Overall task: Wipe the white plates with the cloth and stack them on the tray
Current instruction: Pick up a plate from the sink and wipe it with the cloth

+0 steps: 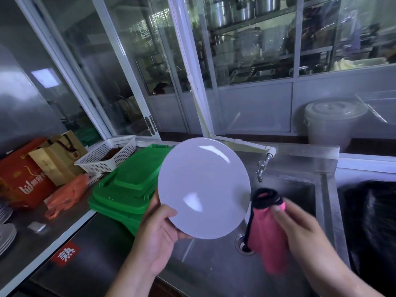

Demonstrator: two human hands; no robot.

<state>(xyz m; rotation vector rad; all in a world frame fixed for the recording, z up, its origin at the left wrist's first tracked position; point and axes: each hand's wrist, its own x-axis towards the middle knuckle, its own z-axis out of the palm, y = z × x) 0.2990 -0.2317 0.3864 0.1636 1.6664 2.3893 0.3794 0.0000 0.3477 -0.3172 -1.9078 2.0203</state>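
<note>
My left hand [159,234] grips a round white plate [203,187] by its lower left rim, thumb on the face, holding it tilted up toward me over the steel sink [214,264]. My right hand [300,226] holds a pink cloth with a black edge [267,228] just right of the plate's lower right rim; the cloth hangs down and looks motion-blurred. More white plates [6,234] are stacked at the far left edge of the counter.
Green plastic trays [128,185] are stacked left of the sink. A white basket [107,155], red and gold boxes [25,179] and an orange bag [64,196] sit on the counter. A tap [262,166] juts over the sink. A white lidded bucket [332,123] stands behind.
</note>
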